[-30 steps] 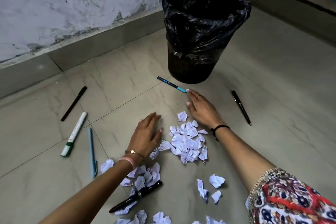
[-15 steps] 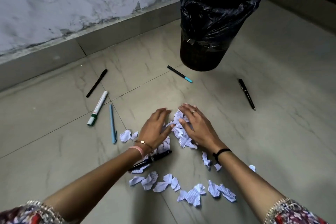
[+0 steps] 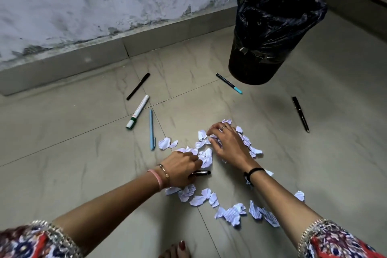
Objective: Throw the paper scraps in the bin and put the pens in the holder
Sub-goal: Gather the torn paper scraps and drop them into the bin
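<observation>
Paper scraps (image 3: 205, 156) are being gathered on the floor (image 3: 62, 163), seemingly pinched by left hand (image 3: 181, 165) and right hand (image 3: 229, 142); lifting to the bin (image 3: 270, 33) is next required.

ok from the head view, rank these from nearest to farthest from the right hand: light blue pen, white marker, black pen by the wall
From the right hand:
1. Light blue pen, on the floor to its left.
2. White marker, further left, green-capped.
3. Black pen, farthest, up-left near the wall.
</observation>
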A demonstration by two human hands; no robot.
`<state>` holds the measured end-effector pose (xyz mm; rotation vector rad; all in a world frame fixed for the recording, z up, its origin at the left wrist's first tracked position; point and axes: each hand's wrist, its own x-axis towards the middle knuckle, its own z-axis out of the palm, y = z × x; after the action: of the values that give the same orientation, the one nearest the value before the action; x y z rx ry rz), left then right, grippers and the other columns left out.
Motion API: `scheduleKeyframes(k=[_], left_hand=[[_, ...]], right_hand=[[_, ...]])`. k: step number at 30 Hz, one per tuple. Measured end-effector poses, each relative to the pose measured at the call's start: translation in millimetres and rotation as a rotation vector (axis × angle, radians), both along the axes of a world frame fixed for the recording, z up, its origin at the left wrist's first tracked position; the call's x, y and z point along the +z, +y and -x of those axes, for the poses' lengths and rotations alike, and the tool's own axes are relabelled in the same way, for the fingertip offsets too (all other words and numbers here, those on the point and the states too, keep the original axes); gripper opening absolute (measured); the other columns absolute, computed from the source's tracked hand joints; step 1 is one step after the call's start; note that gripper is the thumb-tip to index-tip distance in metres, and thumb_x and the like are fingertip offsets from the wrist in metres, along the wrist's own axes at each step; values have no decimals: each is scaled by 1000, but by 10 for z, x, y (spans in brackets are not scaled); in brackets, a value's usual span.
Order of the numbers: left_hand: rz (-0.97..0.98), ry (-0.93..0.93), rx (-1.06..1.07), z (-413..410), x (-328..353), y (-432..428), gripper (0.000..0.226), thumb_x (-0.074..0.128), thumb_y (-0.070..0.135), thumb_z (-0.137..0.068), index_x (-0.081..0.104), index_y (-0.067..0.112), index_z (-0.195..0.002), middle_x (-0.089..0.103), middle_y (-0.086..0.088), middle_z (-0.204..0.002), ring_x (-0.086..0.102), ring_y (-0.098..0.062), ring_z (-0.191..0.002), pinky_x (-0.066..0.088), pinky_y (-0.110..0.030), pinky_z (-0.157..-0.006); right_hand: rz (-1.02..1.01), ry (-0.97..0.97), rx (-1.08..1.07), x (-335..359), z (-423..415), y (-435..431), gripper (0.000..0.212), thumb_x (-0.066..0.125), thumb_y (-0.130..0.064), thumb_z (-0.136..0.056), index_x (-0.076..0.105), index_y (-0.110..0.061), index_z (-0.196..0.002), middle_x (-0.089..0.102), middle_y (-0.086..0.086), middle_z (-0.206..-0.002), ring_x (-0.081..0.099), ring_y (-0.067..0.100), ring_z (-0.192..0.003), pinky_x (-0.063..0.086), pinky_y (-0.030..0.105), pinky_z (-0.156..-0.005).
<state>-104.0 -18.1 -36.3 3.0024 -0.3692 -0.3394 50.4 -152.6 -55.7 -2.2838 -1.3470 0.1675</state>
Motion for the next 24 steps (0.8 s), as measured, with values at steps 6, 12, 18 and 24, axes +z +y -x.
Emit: scheduleKeyframes(k=[6, 12, 18, 24], left_hand=[[99, 39, 249, 6, 116, -40, 28, 41, 24, -92, 43, 3, -112, 62, -19, -102, 57, -41, -84, 30, -39, -60], [374, 62, 473, 52, 199, 170, 31, 42, 23, -89, 38, 1, -111, 63, -22, -85, 51, -36, -68, 39, -35, -60], [272, -32, 782, 205, 173, 468, 29, 47, 23, -87, 40, 10, -112, 62, -16, -105, 60, -42, -83, 44, -38, -63], [-2, 86, 974, 270, 115, 535, 39, 45, 19, -88, 37, 9, -125, 49, -16, -122, 57, -40, -100, 35, -36, -63]], right_hand=[[-19, 57, -38, 25, -36, 94, 15, 56, -18, -88, 66, -17, -98, 61, 0, -104, 55, 21, -102, 43, 36, -89], [-48, 112, -49, 82, -44, 239, 19, 54, -17, -89, 65, -14, -105, 60, 3, -107, 54, 23, -104, 44, 35, -88], [-7, 175, -21, 2, 3, 270, 23, 56, -17, -88, 65, -16, -109, 58, 3, -110, 53, 22, -104, 46, 37, -88], [23, 150, 31, -24, 85, 231, 25, 56, -18, -89, 63, -14, -112, 57, 5, -115, 50, 24, -109, 42, 31, -88]])
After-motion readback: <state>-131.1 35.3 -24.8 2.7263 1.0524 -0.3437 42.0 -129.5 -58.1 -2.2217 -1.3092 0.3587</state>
